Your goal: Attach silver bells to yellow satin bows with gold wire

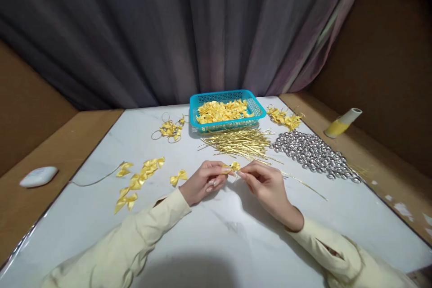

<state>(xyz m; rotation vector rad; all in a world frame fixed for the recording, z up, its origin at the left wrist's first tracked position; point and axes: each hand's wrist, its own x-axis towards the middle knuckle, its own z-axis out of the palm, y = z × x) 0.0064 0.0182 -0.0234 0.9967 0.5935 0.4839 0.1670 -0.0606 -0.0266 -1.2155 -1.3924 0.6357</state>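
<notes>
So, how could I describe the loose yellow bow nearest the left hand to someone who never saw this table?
On the white table, start from the blue basket at the far side and come nearer, to the person's left hand. The yellow bow lies just left of that hand. It lies alone, apart from the group of yellow bows farther left.

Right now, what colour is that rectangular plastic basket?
The basket is turquoise blue, seen best in the head view.

A small craft workspace, apparently: a white marble-patterned desk [202,229] between brown panels [381,54] and a grey-purple fabric curtain [219,31] carries small yellow satin bows [219,111], thin shiny gold strips [241,143] and rounded silvery beads [312,150] in bulk.
</notes>
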